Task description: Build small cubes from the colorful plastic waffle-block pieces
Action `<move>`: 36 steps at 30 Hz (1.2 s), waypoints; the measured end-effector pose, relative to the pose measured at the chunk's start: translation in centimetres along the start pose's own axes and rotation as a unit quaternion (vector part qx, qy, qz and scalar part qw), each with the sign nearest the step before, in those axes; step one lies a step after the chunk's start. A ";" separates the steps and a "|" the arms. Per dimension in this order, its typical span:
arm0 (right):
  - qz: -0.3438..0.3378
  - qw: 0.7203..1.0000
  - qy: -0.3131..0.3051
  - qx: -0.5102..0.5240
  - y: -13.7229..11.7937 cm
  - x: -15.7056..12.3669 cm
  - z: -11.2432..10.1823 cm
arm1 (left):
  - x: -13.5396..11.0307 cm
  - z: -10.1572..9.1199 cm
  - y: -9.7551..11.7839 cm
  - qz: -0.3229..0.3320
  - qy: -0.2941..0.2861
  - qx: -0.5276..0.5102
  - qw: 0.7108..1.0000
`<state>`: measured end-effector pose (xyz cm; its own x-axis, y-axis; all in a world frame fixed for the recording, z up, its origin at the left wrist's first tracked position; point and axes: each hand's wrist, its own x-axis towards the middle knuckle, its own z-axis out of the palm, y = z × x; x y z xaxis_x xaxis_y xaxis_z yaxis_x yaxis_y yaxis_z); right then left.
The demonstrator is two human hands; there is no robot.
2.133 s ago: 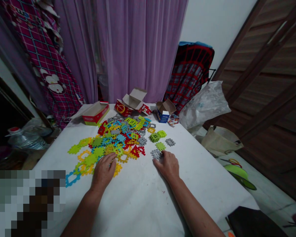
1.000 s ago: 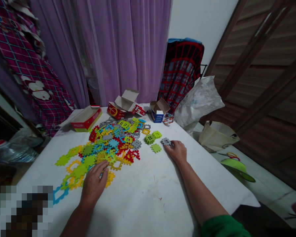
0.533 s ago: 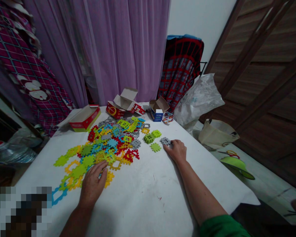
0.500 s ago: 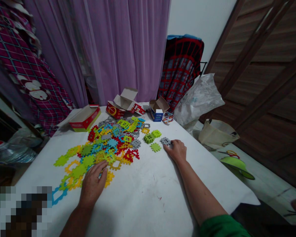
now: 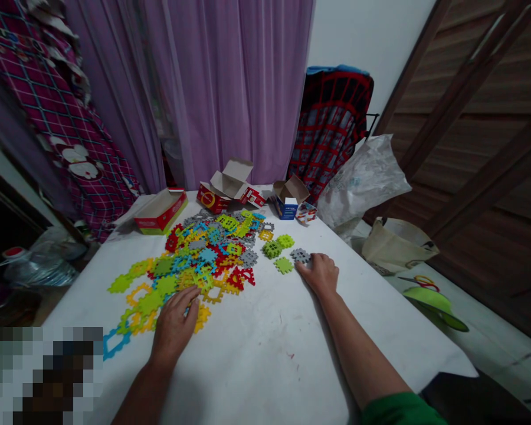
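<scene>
Toothed pieces [image 5: 207, 255]: lime, yellow, red, blue, grey.
Table [image 5: 256, 348] white; curtains [image 5: 239, 82] purple; left cloth [image 5: 48, 112] magenta, pale grid; far cloth [image 5: 327, 124] black, red grid; sleeve [image 5: 398, 409] green.

Matt plastic toothed pieces [image 5: 207, 255]

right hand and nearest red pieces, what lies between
In the head view, a light green piece lies between the red pieces and the right hand, which touches a grey piece.

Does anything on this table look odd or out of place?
Small reddish marks on the white table covering, right of the left hand, look odd: they stand out against the pale surface, apart from the heaped colorful pieces. Stains or scraps, I can't tell.
</scene>
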<state>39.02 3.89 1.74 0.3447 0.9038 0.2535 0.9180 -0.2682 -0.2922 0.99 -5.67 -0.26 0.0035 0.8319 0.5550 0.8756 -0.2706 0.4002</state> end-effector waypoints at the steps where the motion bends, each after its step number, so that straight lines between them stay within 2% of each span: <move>1: -0.002 1.000 0.019 0.017 0.0 -0.2 0.0 | 0.0 0.0 0.0 -0.002 -0.001 0.001 1.000; 3: -0.031 0.996 0.061 0.061 -0.3 -0.7 0.1 | 0.0 0.0 0.1 -0.005 0.000 0.002 1.000; 6: -0.156 0.976 0.087 0.123 -2.4 -2.1 0.3 | 0.0 0.0 0.1 0.001 -0.002 0.000 1.000; 8: -0.261 0.954 0.055 0.137 -4.9 -3.2 0.5 | 0.0 0.1 0.1 0.003 -0.003 -0.004 1.000; 10: -0.316 0.941 0.009 0.120 -7.8 -4.3 0.7 | 0.0 0.1 0.0 0.000 -0.001 -0.010 1.000; 14: -0.260 0.963 -0.035 0.056 -12.3 -5.3 0.9 | -0.2 0.2 0.0 -0.003 0.007 -0.016 1.000; 17: -0.218 0.974 -0.054 0.034 -13.5 -5.3 1.1 | -0.2 0.2 0.0 0.001 0.010 -0.019 1.000; 28: -0.168 0.983 -0.062 0.045 -13.8 -5.2 1.9 | -0.1 0.3 0.1 0.001 0.012 -0.019 1.000; 33: -0.166 0.983 -0.072 0.039 -13.5 -5.6 1.2 | -0.1 0.2 0.1 -0.016 0.002 -0.027 1.000; 36: -0.133 0.987 -0.081 0.043 -12.3 -6.3 0.4 | -0.1 0.2 0.1 -0.013 0.001 -0.025 1.000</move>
<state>25.41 1.61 3.34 0.0505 0.9817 0.1833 0.9491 0.0099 -0.3148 1.15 -5.64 -0.45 -0.0206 0.8377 0.5457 0.8497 -0.2730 0.4511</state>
